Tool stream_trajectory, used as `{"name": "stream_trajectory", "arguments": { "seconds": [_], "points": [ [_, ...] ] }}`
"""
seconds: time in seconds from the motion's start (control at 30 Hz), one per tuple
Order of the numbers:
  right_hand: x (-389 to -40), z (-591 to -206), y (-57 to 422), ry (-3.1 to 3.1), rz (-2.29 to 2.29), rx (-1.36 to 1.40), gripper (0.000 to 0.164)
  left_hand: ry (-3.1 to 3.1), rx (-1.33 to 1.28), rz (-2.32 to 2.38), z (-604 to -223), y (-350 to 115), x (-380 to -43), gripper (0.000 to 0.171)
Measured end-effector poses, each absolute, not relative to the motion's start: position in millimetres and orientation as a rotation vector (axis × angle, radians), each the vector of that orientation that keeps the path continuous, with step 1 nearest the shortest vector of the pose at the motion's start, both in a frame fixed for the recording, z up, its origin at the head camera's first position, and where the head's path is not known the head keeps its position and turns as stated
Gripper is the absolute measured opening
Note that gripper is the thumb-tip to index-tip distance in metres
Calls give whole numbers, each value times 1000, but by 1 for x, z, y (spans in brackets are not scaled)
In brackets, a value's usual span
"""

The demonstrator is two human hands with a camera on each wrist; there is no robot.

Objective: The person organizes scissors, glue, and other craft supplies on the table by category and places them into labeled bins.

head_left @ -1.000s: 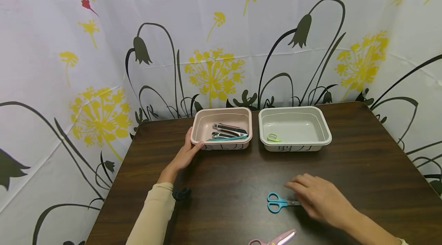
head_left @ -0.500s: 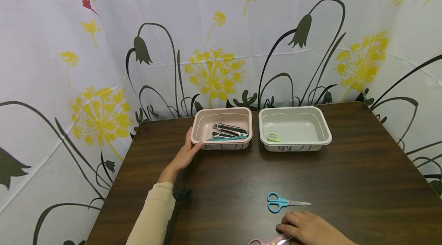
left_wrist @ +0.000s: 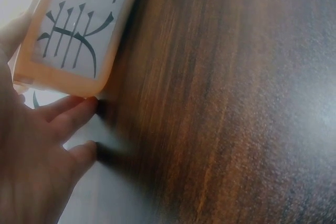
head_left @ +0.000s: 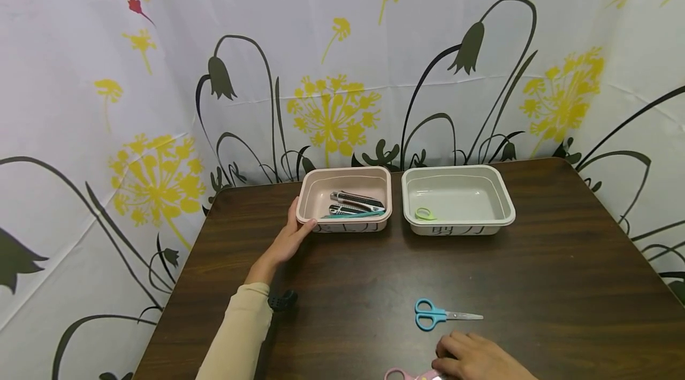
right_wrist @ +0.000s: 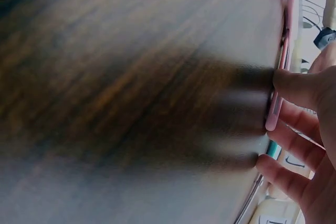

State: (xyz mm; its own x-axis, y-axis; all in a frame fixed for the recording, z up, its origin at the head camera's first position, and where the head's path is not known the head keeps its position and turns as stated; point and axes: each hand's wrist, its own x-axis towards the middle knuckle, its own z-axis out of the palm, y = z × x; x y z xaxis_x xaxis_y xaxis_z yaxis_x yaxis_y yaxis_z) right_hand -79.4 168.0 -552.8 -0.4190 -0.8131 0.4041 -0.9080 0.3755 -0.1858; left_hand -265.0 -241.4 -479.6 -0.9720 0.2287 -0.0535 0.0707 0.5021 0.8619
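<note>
My left hand (head_left: 282,247) rests against the left end of a pink bin (head_left: 316,194), thumb at its front corner. Its fingers reach along the side in the left wrist view. Inside lie box cutters (head_left: 357,200) and a slim teal tool (head_left: 353,214). At the bottom of the head view, my right hand (head_left: 476,359) pinches the blade end of pink scissors (head_left: 428,375). The right wrist view shows thumb and fingers on opposite sides of the pink scissors (right_wrist: 286,40). Just beyond that hand lie blue-handled scissors (head_left: 436,314), pointing right.
To the right of the pink bin stands a white bin (head_left: 484,204) with small lime-green scissors (head_left: 425,213) in it. Both bins bear black characters on their fronts. A flower-print curtain (head_left: 353,47) hangs behind the dark wooden table (head_left: 562,273).
My right hand has moved from over the blue scissors' blades toward me and onto the pink scissors, uncovering the blue pair. The left hand stays at the pink bin.
</note>
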Motion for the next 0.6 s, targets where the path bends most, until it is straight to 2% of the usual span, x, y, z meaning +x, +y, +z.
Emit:
{"name": "stream_trajectory", "arguments": {
  "seconds": [0.13, 0.33, 0.6],
  "points": [
    [-82, -551, 169, -2390, 594, 1551, 20, 2571, 260, 1479, -480, -242, -265, 83],
    [-79, -547, 168, -2416, 606, 1546, 6, 2563, 262, 1490, -480, -242, -265, 83],
    [-73, -545, 168, -2491, 682, 1545, 20, 2564, 258, 1485, -480, -243, -264, 83]
  ]
}}
